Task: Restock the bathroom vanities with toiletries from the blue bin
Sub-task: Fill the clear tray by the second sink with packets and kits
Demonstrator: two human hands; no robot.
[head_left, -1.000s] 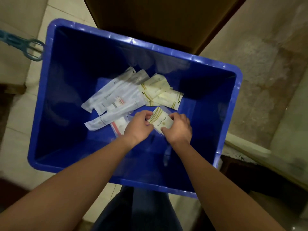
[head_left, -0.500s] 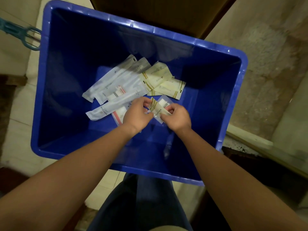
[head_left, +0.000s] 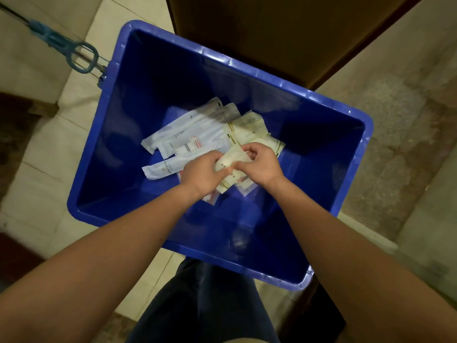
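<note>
Left hand (head_left: 201, 173): pinched the cream sachet (head_left: 233, 160), frame centre.
Right hand (head_left: 262, 162): fingers curled on the same sachet.
Blue bin (head_left: 173, 40): wrapped toiletries (head_left: 195, 134) inside.

place: tiled indoor room | cues: cream floor tiles (head_left: 47, 174), brown wooden door (head_left: 247, 28)

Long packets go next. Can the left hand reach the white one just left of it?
Probably yes: the long white packet lies exposed in the blue bin beside the left hand, which must first release the cream sachet held with the right hand.
</note>
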